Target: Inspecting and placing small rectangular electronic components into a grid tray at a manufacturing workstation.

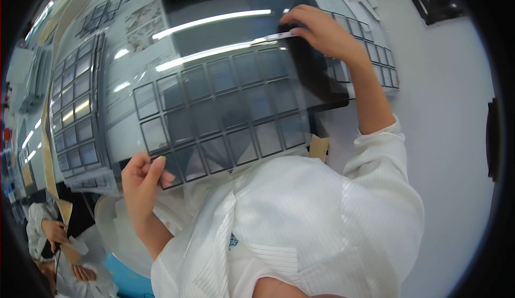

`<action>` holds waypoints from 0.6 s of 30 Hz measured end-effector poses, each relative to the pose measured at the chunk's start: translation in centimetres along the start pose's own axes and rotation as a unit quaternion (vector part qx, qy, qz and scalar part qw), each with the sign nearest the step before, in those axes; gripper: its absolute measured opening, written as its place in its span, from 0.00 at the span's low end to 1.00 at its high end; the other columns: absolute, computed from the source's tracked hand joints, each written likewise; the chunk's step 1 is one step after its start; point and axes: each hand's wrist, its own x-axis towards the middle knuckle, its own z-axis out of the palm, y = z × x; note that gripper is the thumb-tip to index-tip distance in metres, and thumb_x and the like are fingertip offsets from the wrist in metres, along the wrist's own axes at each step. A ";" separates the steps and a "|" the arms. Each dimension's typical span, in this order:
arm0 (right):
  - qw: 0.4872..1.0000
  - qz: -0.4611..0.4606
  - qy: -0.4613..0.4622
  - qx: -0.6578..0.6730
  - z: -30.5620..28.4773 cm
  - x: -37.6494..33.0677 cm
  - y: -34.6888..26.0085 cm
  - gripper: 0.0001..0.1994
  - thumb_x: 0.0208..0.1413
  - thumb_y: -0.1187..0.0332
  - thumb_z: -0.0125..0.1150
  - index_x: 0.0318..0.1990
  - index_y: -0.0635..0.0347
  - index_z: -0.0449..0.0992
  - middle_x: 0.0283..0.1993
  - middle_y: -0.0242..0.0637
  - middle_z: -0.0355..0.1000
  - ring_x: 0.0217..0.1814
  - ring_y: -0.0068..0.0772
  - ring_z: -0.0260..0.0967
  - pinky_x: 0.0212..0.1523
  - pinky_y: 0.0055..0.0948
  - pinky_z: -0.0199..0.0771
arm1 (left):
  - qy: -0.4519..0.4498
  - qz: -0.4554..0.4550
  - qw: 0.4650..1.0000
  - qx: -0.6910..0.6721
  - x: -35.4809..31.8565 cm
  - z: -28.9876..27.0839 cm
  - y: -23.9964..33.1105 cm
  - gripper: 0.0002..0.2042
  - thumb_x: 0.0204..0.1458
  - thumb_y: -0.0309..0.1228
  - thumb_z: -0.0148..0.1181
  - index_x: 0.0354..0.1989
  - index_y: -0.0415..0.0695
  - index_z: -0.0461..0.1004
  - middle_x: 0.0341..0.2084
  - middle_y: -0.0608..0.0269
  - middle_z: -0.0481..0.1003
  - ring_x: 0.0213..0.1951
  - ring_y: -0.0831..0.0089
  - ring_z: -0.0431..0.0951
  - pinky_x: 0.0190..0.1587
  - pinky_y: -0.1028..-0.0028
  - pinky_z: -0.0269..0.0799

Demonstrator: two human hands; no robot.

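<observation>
Pane stack — left of gridded sheet

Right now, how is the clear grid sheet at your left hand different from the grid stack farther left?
The clear grid sheet is held near one corner by the left hand; the grid stack lies untouched. The clear grid sheet runs mostly sideways, the grid stack mostly away. Both have dark-lined rectangles.

We look over a pale counter with a beige strip along its left edge; past that, a glossy second worktop catches bright streaks of light. Smooth light-grey floor spreads off the counter's right edge. Beyond the far right corner we see something black and blue.
</observation>
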 end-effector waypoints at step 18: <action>0.993 0.100 0.051 -0.035 1.7 1.6 0.1 0.07 0.57 0.67 0.57 0.41 0.58 0.71 0.40 0.37 0.69 0.48 0.43 0.66 0.48 0.38 0.68 | 0.001 0.078 0.997 0.003 0.0 1.6 0.2 0.10 0.63 0.35 0.52 0.33 0.41 0.70 0.17 0.62 0.75 0.15 0.82 0.70 0.18 0.85 0.60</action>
